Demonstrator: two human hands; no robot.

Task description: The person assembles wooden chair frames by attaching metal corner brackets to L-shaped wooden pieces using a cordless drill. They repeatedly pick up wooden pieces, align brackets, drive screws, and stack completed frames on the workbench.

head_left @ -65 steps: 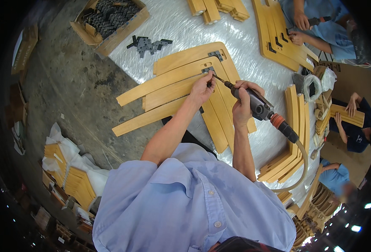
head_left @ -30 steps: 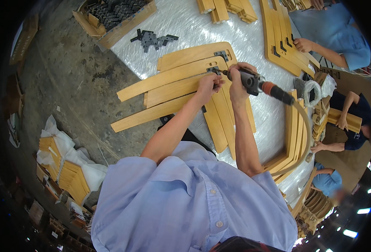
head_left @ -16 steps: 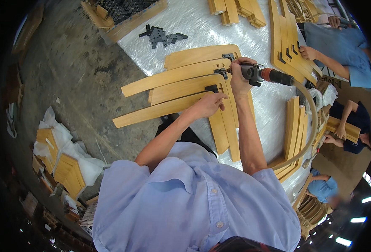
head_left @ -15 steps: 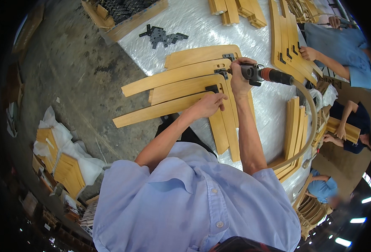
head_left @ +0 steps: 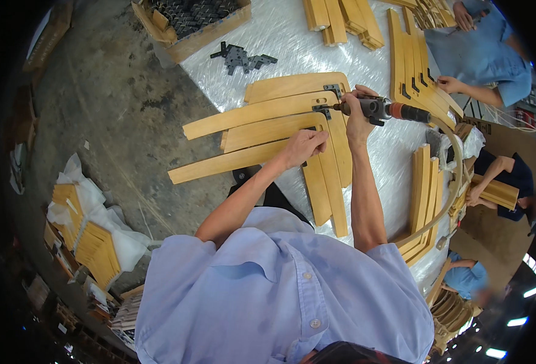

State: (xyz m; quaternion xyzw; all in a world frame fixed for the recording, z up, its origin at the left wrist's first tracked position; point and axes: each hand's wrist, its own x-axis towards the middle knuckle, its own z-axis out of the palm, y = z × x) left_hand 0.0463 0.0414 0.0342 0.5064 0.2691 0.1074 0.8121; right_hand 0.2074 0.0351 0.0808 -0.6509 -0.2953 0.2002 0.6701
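Observation:
My right hand (head_left: 359, 118) is closed around a black and grey power screwdriver (head_left: 376, 109) with a red ring and a hose at its rear. The driver's bit points left at a black corner bracket (head_left: 322, 111) on a joint between light wooden pieces. Fingers curled together, my left hand (head_left: 304, 148) rests on the nearest wooden frame (head_left: 231, 162), over its corner. Anything in those fingers is hidden. Black shows at the edge of the hand. Another black bracket (head_left: 333, 91) lies on the farthest frame's corner (head_left: 298, 86).
A pile of black brackets (head_left: 243, 59) lies on the film-covered table (head_left: 292, 51), near a cardboard box (head_left: 210, 30) of black parts. More wooden pieces (head_left: 422, 188) stand to the right, beside the pale hose (head_left: 456, 176). Co-workers' hands (head_left: 450, 85) are at the right.
My left hand's fingers have curled in and now cover the near corner's bracket that partly showed before. The driver stays by the same bracket. The whole view has shifted slightly.

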